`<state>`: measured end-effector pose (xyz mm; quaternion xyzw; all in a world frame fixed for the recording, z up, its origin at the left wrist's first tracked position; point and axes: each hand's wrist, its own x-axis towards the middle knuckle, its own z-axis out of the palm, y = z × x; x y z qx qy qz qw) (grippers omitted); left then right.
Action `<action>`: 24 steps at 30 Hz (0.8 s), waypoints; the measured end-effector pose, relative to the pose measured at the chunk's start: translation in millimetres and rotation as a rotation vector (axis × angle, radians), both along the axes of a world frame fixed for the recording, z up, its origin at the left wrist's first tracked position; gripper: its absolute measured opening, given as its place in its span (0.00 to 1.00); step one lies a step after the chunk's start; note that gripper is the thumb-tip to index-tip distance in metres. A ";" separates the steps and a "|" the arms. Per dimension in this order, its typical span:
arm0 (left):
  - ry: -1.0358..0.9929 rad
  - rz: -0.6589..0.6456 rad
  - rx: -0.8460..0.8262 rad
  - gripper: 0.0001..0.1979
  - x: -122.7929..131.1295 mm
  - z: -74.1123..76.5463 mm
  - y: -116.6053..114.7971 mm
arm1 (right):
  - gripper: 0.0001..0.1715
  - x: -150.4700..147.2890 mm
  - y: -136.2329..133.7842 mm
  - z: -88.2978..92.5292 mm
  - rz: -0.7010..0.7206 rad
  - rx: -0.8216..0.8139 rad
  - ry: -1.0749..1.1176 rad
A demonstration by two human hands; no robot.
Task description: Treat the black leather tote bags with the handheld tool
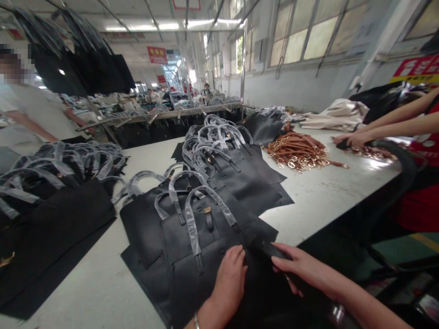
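left hand (pixel 229 278): lying on a black leather tote panel (pixel 202 278), fingers together, not clamped on anything. right hand (pixel 302 269): fingers over a dark strap end (pixel 265 249); whether they clamp it, cannot tell. tote stack (pixel 219 183) on the near edge of the worktop (pixel 318 196), handles (pixel 206 205) sleeved in clear plastic. toward the far edge: tan straps with gold rings (pixel 295 153). at the right edge: co-worker's hands (pixel 353 139) on a black strap (pixel 394 157).

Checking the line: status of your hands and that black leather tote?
Left hand, right hand both on black leather tote, at its near end. Stack of black totes with plastic-wrapped handles just beyond.
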<state>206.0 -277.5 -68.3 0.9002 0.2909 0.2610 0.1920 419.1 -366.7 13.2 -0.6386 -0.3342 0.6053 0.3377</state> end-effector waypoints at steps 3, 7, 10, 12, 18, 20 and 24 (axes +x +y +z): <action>0.002 -0.007 0.070 0.20 -2.1 -7.4 -7.4 | 0.26 2.6 18.4 11.4 0.043 -0.062 0.066; 0.016 -0.023 0.081 0.19 -2.7 -4.8 -5.7 | 0.19 4.1 36.2 20.9 0.095 -0.081 0.073; 0.010 -0.026 0.069 0.18 -3.1 -2.7 -5.2 | 0.21 3.4 37.8 23.1 0.143 -0.111 0.053; 0.008 -0.039 0.050 0.17 -2.8 -2.1 -5.4 | 0.24 -0.8 38.5 21.4 0.149 -0.123 0.034; 0.016 -0.106 0.046 0.17 -9.2 7.6 -6.5 | 0.34 -29.9 55.3 23.1 -0.001 0.137 -0.180; 0.008 -0.125 0.042 0.16 -19.2 10.5 -9.8 | 0.36 -37.7 57.9 30.2 0.051 0.135 -0.159; 0.003 -0.089 0.062 0.13 -47.1 7.0 -21.0 | 0.35 -49.6 55.1 36.5 0.254 -0.016 -0.116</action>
